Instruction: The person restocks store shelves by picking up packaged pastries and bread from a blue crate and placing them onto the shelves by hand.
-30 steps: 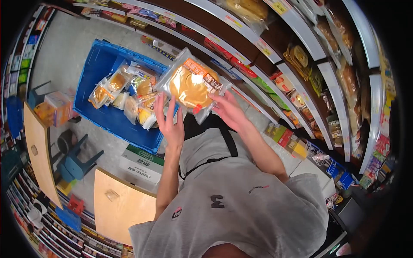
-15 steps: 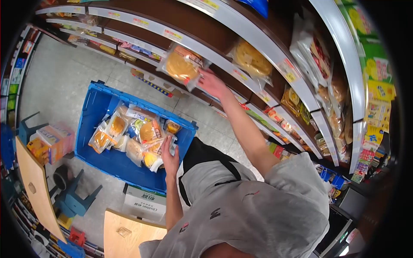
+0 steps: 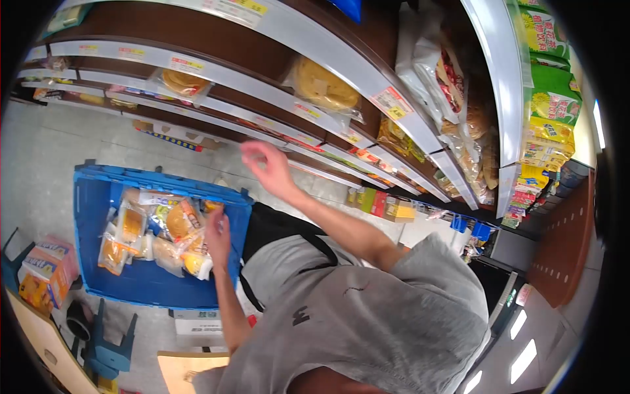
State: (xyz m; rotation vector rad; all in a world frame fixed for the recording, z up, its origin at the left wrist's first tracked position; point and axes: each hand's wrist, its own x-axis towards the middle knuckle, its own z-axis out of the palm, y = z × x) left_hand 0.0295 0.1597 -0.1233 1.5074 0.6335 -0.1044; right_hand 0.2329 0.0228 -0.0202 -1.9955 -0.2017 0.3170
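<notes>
My right hand is in the air between the shelf and the blue crate, fingers loosely curved and slightly blurred, holding nothing. At the crate's right side, my left hand has its fingers extended, beside the bagged breads. Inside the blue crate lie several clear-bagged breads and buns, some overlapping. A bagged round bread rests on the shelf, apart from both hands. Another bagged round bread sits farther right on that shelf.
Bagged loaves fill part of the right-hand shelf, beside green drink cartons. Snack packets line the lower shelves. Left of the crate are a printed carton and a blue stool. A white box and wooden board stand near my body.
My right hand has let go of the bagged round bread, which stays on the shelf, and drawn back toward the crate. The view has turned; my left hand remains at the crate's right side.
</notes>
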